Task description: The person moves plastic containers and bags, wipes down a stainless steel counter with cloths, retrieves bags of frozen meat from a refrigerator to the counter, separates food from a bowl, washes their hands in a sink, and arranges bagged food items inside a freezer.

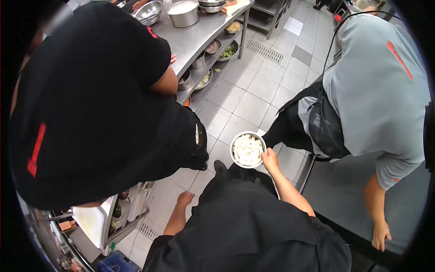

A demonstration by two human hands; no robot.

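Right hand [270, 160] — gripping bowl [245, 166]; pale pieces [247, 149] inside.

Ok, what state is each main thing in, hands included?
Held bowl: upright, uncovered, filled with pale cut pieces.
Right hand: closed on the bowl's rim.
Left hand: nothing seen in it, finger curl unclear.
Metal pot on counter: uncovered, white contents near the top.
Metal bowls beside it: stacked.
Shelf bowl of greens: uncovered.
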